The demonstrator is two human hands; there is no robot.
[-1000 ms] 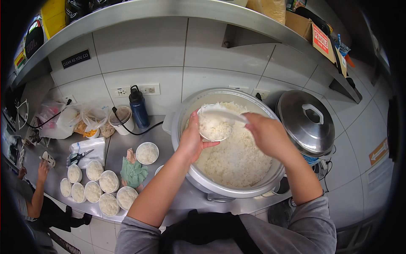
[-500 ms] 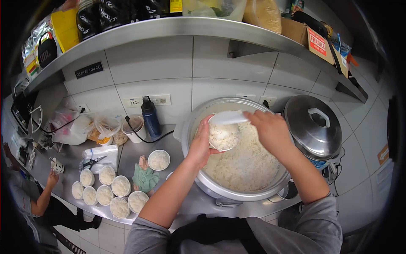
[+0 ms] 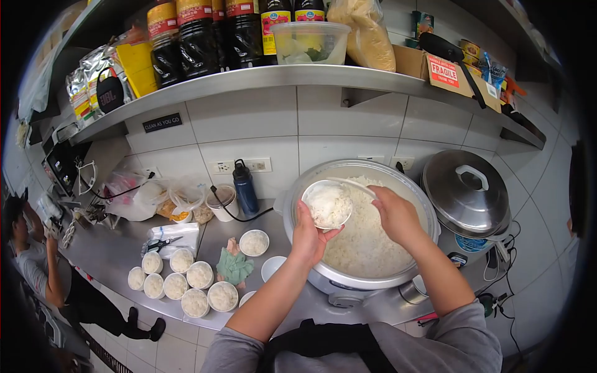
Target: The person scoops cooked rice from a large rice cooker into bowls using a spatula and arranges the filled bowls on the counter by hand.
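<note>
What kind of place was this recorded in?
Probably a commercial kitchen: a very large pot of rice sits on a steel counter, rice-filled cups stand grouped beside it, and a wall sign reads "CLEAN AS YOU GO".

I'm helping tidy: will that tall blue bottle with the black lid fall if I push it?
The tall dark blue bottle might tip if pushed near its top, being narrow and upright. Lying down, its rounded sides could let it roll. Its contents are hidden, so weight is unclear.

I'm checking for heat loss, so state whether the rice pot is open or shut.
Open: the rice shows inside the pot, no lid over it.
</note>
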